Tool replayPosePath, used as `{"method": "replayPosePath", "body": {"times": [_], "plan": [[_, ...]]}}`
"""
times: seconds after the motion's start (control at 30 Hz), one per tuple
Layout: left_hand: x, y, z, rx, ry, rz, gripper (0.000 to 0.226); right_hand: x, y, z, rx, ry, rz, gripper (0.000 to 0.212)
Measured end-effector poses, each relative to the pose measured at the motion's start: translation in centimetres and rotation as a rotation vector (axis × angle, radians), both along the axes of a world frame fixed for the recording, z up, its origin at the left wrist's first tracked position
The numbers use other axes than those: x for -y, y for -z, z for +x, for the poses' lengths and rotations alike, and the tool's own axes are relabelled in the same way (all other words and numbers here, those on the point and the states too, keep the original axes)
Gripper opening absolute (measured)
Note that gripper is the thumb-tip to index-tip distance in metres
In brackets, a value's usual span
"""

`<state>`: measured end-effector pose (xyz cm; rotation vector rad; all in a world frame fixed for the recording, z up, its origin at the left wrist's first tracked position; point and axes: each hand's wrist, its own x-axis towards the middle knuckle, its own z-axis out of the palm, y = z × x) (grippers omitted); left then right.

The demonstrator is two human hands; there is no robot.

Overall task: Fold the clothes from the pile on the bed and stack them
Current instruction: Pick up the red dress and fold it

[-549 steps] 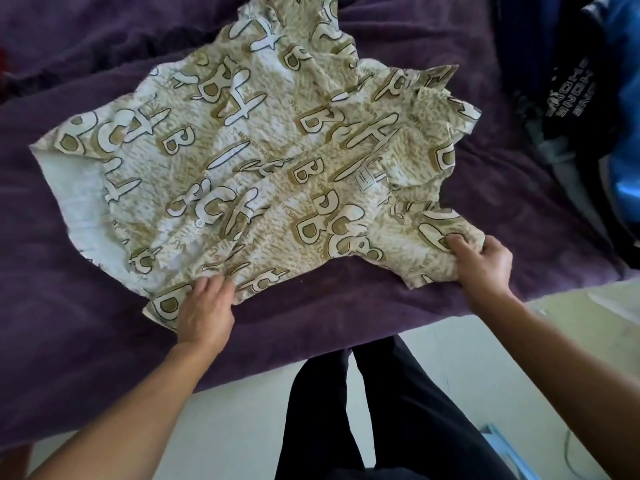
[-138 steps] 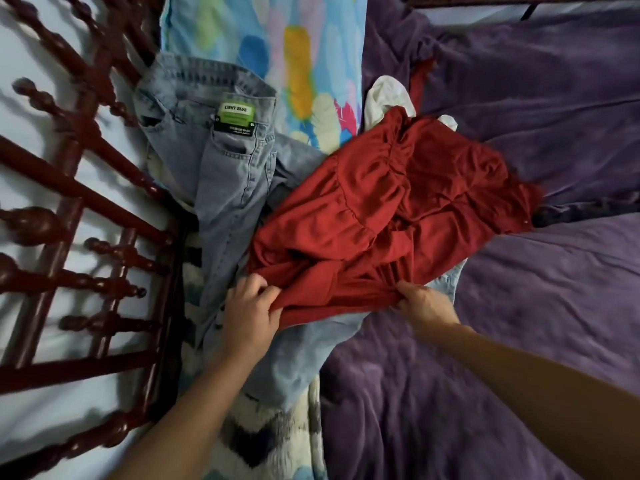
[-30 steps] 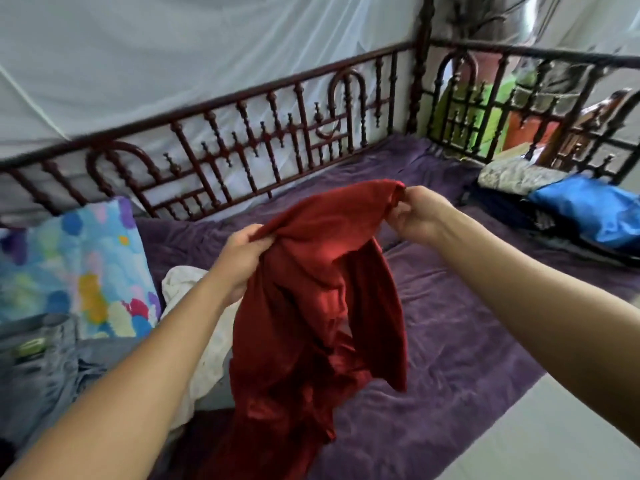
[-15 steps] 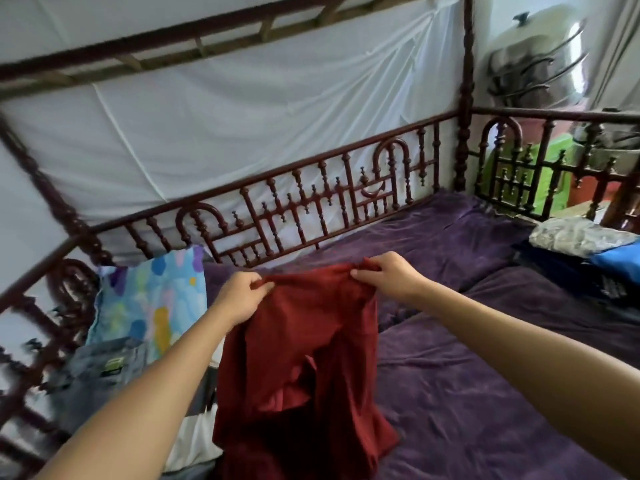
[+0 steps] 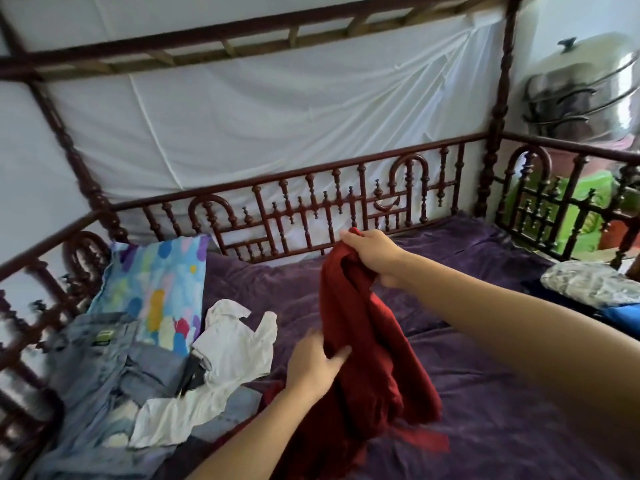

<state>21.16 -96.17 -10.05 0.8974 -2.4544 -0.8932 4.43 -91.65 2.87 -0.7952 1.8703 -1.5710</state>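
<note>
In the right hand (image 5: 374, 253): the fingers are curling tight round the bunched top edge of the red garment (image 5: 369, 344), which is hanging down over the bed (image 5: 502, 393).
Left hand (image 5: 316, 362): it is taking hold lower down, with the thumb lying on the cloth and the fingers going behind a fold. This looks like a pinch.
Left of the left fingers: the light-blue jeans (image 5: 97, 382) and a white garment (image 5: 235, 351) are lying crumpled in the pile beside a patterned pillow (image 5: 156, 282).
Far right of the right fingers: a folded patterned piece (image 5: 588, 282) is sitting above something blue (image 5: 623, 315), probably the stack.
Done, by my reading: a few pieces are lying folded.
Left to do: the red garment is not yet lying flat or folded, and the jeans and the white garment are waiting.
</note>
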Motion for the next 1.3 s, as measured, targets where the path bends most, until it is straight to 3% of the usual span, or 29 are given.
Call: {"method": "replayPosePath", "body": {"times": [0.07, 0.23, 0.3, 0.33, 0.37, 0.43, 0.47, 0.5, 0.57, 0.7, 0.77, 0.87, 0.97, 1.1, 1.17, 1.23, 1.3], "plan": [[0.6, -0.7, -1.2, -0.079, -0.135, 0.051, 0.008, -0.8, -0.2, -1.2, 0.012, 0.022, -0.016, 0.034], [4.9, -6.4, -1.4, -0.460, -0.329, 0.397, 0.031, -3.8, -0.4, -5.6, -0.122, 0.163, -0.035, 0.035], [5.7, -9.3, -1.6, -0.585, -0.273, 0.393, 0.022, -4.3, -0.2, -6.8, -0.264, 0.175, 0.026, 0.039], [5.8, -10.5, -1.5, -0.548, -0.196, 0.302, 0.002, -4.4, -0.3, -7.1, -0.334, 0.177, 0.059, 0.043], [5.6, -11.7, -1.2, -0.410, -0.111, 0.116, 0.031, -4.4, -0.5, -7.3, -0.406, 0.180, 0.086, 0.046], [5.5, -12.7, -0.6, 0.071, 0.057, -0.412, 0.096, -4.3, -1.2, -7.6, -0.521, 0.193, 0.105, 0.049], [5.2, -12.8, -0.3, 0.247, 0.105, -0.693, 0.111, -4.3, -1.7, -7.6, -0.559, 0.204, 0.106, 0.049], [5.1, -12.5, -0.2, 0.365, 0.139, -0.892, 0.115, -4.3, -2.2, -7.7, -0.592, 0.213, 0.110, 0.050], [6.0, -12.3, -0.1, 0.462, 0.178, -1.005, 0.108, -4.5, -2.9, -7.5, -0.653, 0.215, 0.113, 0.055], [12.4, -14.8, 1.0, 0.286, 0.202, -0.690, 0.049, -5.3, -3.7, -5.6, -0.691, 0.038, 0.045, 0.064], [15.7, -16.3, 2.4, 0.216, 0.124, -0.635, 0.025, -5.7, -4.3, -4.5, -0.655, -0.098, 0.013, 0.061], [19.9, -18.0, 4.4, -0.030, -0.077, -0.489, 0.031, -5.2, -4.7, -2.7, -0.749, -0.249, 0.107, 0.049], [21.2, -19.7, 4.9, -0.277, -0.170, -0.175, 0.037, -3.1, -4.6, -0.7, -0.957, -0.217, 0.206, 0.034], [22.7, -24.5, 6.6, -0.387, -0.033, 0.174, 0.021, -0.4, -8.0, 0.2, -0.715, 0.009, 0.021, 0.044], [23.4, -27.8, 9.2, -0.309, 0.086, 0.161, 0.006, 0.8, -10.7, 0.3, -0.593, 0.087, -0.058, 0.048], [24.7, -30.1, 11.9, -0.095, 0.179, 0.002, 0.033, 2.1, -13.3, 0.8, -0.597, 0.132, -0.101, 0.039], [25.2, -31.7, 14.1, 0.163, 0.158, -0.325, 0.048, 3.4, -15.3, 2.2, -0.610, 0.147, -0.128, 0.031]]}}
